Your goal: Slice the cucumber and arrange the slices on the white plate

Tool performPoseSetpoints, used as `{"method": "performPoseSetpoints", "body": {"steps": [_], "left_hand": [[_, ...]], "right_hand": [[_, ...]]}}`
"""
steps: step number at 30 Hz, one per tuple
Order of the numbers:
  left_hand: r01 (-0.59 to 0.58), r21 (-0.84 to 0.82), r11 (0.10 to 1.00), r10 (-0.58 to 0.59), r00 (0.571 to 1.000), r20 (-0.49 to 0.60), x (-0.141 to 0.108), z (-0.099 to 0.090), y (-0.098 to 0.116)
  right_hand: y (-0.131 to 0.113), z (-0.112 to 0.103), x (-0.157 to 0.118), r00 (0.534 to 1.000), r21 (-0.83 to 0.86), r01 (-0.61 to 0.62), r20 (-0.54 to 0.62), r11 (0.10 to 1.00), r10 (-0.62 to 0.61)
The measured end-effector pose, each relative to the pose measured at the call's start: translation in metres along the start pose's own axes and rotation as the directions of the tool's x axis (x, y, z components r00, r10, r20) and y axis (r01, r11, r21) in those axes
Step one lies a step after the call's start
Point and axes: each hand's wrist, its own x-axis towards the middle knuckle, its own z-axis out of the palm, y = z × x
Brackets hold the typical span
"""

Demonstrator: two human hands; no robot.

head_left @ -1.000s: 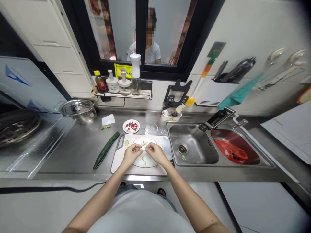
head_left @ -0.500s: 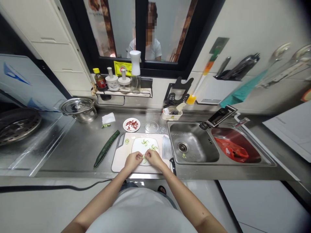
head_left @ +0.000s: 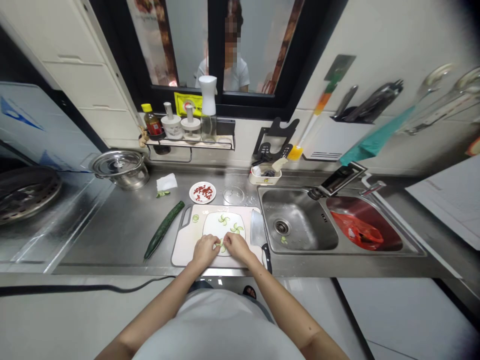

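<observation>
My left hand [head_left: 206, 248] and my right hand [head_left: 237, 246] meet over the near edge of a white plate [head_left: 212, 220]. Their fingers are closed in a pinch around thin cucumber slices [head_left: 222, 247], which they partly cover. Two more groups of slices, fanned like pinwheels, lie on the plate: one at the back [head_left: 224, 220] and one to the right [head_left: 236, 228]. Beneath the plate is a pale cutting board [head_left: 183, 250]. A cleaver [head_left: 257, 226] rests along the board's right side, and a few loose slices [head_left: 195, 218] sit at its upper left.
Left of the board lies a whole cucumber [head_left: 164, 230]. Behind are a small plate of red bits [head_left: 202, 192], a clear round dish [head_left: 233, 195] and a white tissue [head_left: 166, 182]. A lidded steel pot [head_left: 127, 172] stands back left; the double sink [head_left: 300, 240] is at right.
My fingertips have shifted slightly at the near cucumber slices, the left hand's fingers drawing a little closer together. The plate and the other slice groups look unchanged.
</observation>
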Motion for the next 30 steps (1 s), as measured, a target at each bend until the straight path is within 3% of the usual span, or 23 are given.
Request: {"method": "performPoseSetpoints", "body": {"steps": [6, 12, 22, 30], "left_hand": [[-0.150, 0.074, 0.986, 0.154, 0.987, -0.053, -0.007, 0.004, -0.006], [-0.375, 0.161, 0.913, 0.389, 0.919, -0.069, -0.019, 0.008, -0.012], [-0.392, 0.236, 0.889, 0.415, 0.908, -0.056, -0.018, 0.010, -0.012], [-0.400, 0.227, 0.888, 0.422, 0.905, -0.055, -0.017, 0.010, -0.013]], "right_hand": [[-0.002, 0.002, -0.002, 1.000, -0.060, 0.012, -0.007, 0.998, -0.013], [-0.004, 0.003, -0.003, 1.000, -0.110, 0.002, 0.002, 0.994, -0.002], [-0.006, 0.004, -0.005, 1.000, -0.185, -0.006, -0.018, 0.983, 0.003], [-0.002, 0.004, -0.005, 1.000, -0.150, 0.004, -0.011, 0.989, -0.006]]}}
